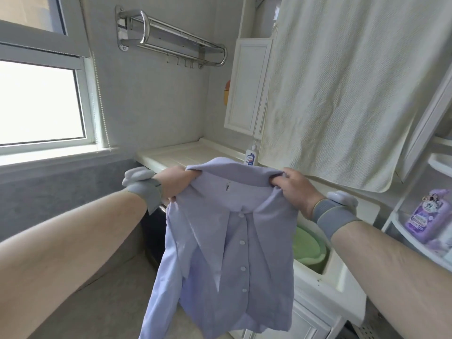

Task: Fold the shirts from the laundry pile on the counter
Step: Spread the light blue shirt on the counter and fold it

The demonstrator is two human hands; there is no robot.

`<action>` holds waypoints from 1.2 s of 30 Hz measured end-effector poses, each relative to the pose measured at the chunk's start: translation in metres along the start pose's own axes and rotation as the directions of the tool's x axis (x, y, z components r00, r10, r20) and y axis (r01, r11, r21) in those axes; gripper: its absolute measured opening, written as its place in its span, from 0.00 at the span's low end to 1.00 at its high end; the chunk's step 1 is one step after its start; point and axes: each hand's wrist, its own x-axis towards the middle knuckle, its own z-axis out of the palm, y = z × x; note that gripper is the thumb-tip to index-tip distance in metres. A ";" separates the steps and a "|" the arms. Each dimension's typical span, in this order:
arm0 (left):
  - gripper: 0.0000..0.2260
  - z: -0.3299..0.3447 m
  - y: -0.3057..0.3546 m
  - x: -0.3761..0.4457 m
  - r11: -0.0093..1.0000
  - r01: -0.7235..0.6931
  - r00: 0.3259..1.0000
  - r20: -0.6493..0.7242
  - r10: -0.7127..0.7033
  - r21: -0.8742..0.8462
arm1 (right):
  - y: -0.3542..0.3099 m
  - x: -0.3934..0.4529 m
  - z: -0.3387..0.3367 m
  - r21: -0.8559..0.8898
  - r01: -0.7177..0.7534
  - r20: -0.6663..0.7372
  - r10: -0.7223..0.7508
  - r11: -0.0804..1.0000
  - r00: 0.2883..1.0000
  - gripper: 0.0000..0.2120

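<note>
Head view: a pale lilac cotton shirt with white buttons (227, 243) hangs in the air in front of the cream counter (186, 152). The left hand (175, 183) grips one shoulder, the right hand (294, 189) grips the other. A green plastic basin (308, 248) sits below.

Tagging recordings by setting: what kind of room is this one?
Probably a home laundry or bathroom. A metal towel rack is fixed to the wall, a cream towel hangs at right, and a purple detergent bottle sits on a white shelf beside a sink holding a green basin.
</note>
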 end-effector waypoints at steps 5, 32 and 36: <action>0.18 -0.021 0.020 0.005 0.964 -0.082 0.995 0.073 0.066 0.254 | -0.011 -0.009 -0.020 -0.224 0.004 0.294 0.063 0.975 0.954 0.14; 0.43 -0.049 -0.018 0.013 0.967 -0.205 0.978 0.076 0.196 0.150 | 0.005 0.019 -0.033 0.192 -0.152 0.731 -0.038 0.970 0.681 0.18; 0.42 -0.067 -0.039 0.045 0.946 -0.306 0.919 0.227 0.323 -0.105 | -0.006 0.046 -0.021 0.146 -0.195 0.696 0.040 0.970 0.717 0.21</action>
